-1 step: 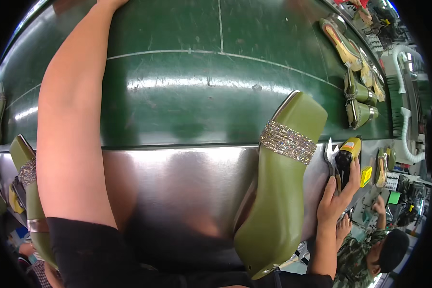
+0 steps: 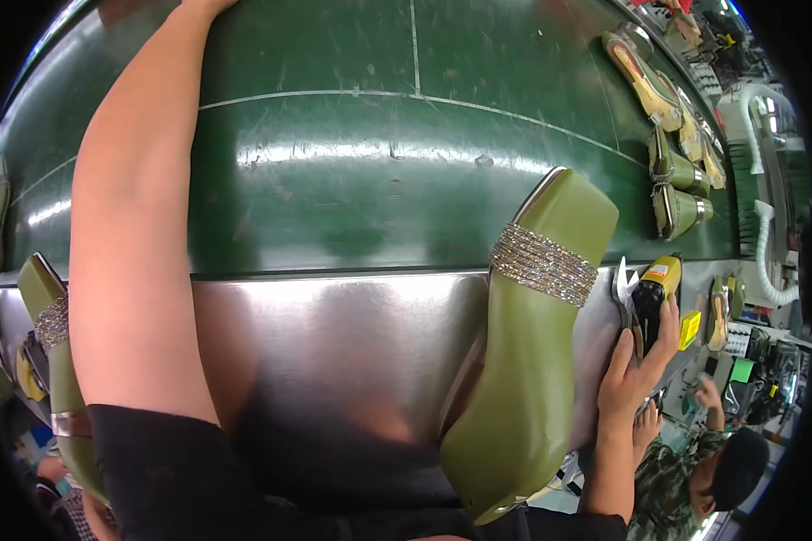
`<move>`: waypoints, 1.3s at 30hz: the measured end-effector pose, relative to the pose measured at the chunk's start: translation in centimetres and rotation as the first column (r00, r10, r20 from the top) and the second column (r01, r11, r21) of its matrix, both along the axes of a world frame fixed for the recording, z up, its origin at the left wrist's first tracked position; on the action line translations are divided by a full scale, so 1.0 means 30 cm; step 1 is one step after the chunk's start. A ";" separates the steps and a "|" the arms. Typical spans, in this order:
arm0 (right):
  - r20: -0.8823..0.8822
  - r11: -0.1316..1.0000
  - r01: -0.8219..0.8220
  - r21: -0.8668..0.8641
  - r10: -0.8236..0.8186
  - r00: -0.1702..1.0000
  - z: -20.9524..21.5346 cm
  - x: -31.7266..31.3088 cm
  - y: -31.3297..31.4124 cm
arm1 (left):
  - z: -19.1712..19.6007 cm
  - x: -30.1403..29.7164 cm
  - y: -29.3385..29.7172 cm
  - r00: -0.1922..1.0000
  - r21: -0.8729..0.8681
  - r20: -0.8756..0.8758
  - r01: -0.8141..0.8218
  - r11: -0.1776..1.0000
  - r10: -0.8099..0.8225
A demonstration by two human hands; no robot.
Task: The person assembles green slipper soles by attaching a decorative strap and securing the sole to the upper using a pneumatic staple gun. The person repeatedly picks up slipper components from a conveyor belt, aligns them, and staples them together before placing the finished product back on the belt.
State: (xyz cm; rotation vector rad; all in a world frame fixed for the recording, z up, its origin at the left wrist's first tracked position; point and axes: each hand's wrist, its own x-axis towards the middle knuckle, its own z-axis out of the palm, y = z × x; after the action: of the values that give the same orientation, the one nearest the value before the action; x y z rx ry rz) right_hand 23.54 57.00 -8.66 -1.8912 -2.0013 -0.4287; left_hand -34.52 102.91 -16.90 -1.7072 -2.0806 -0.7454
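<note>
An olive-green sandal (image 2: 523, 388) with a band of glittering rhinestones lies across the steel ledge (image 2: 334, 343), its square toe over the green belt surface and its heel end towards me. To its right is my right hand (image 2: 636, 383), with thumb and fingers around a small pair of metal snips (image 2: 624, 293), blades apart and pointing away from me; the hand hides the handles. Beside these fingers lies a yellow and black rounded tool (image 2: 656, 284). My left arm reaches far across the belt. Only the wrist end of my left hand (image 2: 211, 6) shows at the top edge, its fingers out of frame.
More green sandals (image 2: 681, 171) lie on the belt (image 2: 370, 198) at the far right. Another rhinestone sandal (image 2: 59, 361) is left of my arm. A small yellow box (image 2: 690, 329) is past the tool. A co-worker in a patterned shirt (image 2: 663, 491) sits at lower right.
The whole view has shifted very slightly. At the right, the co-worker's raised hand has moved a little to the left. My arms and the sandal stay in place.
</note>
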 end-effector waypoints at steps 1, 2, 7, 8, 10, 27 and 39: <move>-0.009 1.000 -0.005 0.000 0.005 1.000 -0.002 0.005 0.007 | -0.007 -0.004 -0.002 1.000 -0.003 0.008 -0.020 1.000 0.020; -0.018 1.000 -0.012 0.000 0.012 1.000 -0.005 0.011 0.010 | -0.011 -0.010 -0.007 0.999 -0.005 0.015 -0.042 0.999 0.042; 0.002 1.000 0.012 0.012 -0.012 1.000 0.000 0.031 -0.003 | 0.141 0.153 -0.143 0.991 -0.229 0.002 -0.133 0.964 0.137; 0.001 1.000 0.014 0.017 -0.014 1.000 0.018 0.033 -0.003 | 0.156 0.159 -0.145 0.991 -0.321 0.003 -0.123 0.939 0.131; 0.025 1.000 0.022 0.006 -0.022 0.999 0.047 0.055 -0.028 | 0.153 0.175 -0.197 0.997 -0.095 -0.074 -0.012 0.995 0.005; -0.017 0.952 -0.166 0.257 0.176 0.984 0.288 0.356 -0.497 | 0.740 1.013 -1.605 0.469 0.393 0.605 0.527 0.753 -0.644; -0.944 0.617 -0.726 0.305 0.294 -0.147 0.925 0.203 -1.387 | 1.306 1.463 -2.799 -0.104 0.296 0.941 0.710 0.639 -0.321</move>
State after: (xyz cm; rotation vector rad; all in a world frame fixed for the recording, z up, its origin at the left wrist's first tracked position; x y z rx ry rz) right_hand 29.65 15.39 19.10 -0.6316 -1.5117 1.2566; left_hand 9.36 18.93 22.28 -2.7881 -1.9958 -2.5869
